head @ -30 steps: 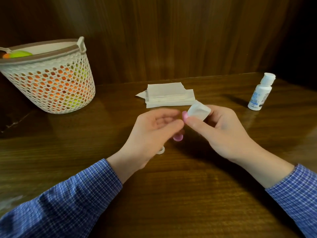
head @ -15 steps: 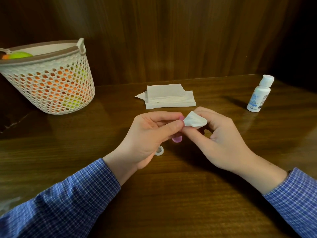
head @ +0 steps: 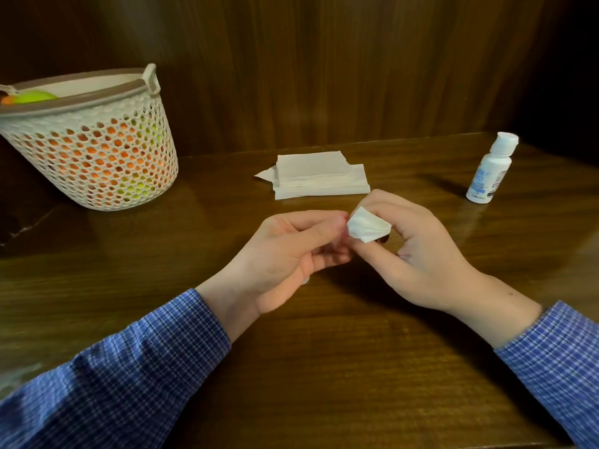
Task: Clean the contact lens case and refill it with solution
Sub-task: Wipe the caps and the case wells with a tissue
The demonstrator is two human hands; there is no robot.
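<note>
At frame centre, my left hand (head: 285, 251) pinches the lens case (head: 341, 222), mostly hidden; my right hand (head: 418, 251) pinches a folded tissue (head: 368, 225) against it. Pressing hard could pop the small case onto the worktop (head: 324, 367).

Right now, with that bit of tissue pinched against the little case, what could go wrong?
The lens case is almost hidden inside the left hand, so a slip could drop it onto the table.

The folded tissue in the right hand may shed lint into the well; I can't see inside.

The solution bottle stands near the table's far right corner, where a hasty reach could tip it.
</note>
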